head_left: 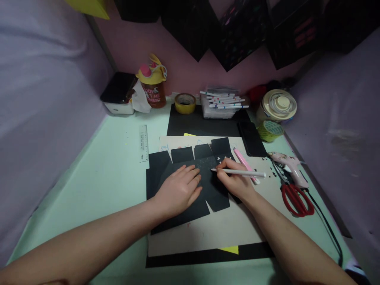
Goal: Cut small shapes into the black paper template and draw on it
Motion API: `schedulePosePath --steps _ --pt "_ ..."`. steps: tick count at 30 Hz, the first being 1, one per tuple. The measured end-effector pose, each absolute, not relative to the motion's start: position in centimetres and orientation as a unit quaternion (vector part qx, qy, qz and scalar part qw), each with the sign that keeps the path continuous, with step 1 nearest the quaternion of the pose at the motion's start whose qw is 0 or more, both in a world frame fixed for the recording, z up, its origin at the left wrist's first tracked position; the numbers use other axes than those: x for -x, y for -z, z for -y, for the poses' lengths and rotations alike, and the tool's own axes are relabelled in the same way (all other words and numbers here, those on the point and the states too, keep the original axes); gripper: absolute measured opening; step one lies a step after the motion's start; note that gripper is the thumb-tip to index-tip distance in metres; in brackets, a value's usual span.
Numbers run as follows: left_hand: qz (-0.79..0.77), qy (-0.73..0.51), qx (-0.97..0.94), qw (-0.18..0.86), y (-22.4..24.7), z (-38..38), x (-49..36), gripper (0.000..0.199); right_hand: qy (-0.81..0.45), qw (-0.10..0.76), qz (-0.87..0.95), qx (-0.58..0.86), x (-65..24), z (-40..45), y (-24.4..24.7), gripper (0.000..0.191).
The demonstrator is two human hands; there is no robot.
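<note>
Lilac cloth (44, 99) borders the mint tabletop (113, 158), where a ruler (143, 142) bears markings too small to read. Next, the left hand (179, 190) lies flat, fingers loosely extended and grasping nothing, hiding part of the black cut paper (216, 194), whose faint pale marks are hard to make out. That sheet spreads beneath both hands, the right hand (236, 180) curled around a white pen (252, 173), its tip at the paper between them.

The left hand (179, 190) hides part of the black card (162, 174), whose faint marks (204, 161) are illegible. Far black papers (190, 27) run off the top edge.
</note>
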State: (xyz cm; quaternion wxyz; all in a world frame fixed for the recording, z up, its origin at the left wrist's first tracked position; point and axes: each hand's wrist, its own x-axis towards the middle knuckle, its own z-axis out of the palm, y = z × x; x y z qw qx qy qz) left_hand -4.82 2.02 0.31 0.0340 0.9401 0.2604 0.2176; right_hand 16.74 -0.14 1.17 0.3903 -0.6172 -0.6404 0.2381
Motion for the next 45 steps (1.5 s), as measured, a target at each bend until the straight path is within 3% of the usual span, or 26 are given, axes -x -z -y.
schedulePosePath --steps 45 --pt "-0.258 -0.224 -0.939 0.036 -0.19 -2.04 4.83 0.028 -0.253 0.380 0.633 0.625 -16.76 0.21 -1.32 0.011"
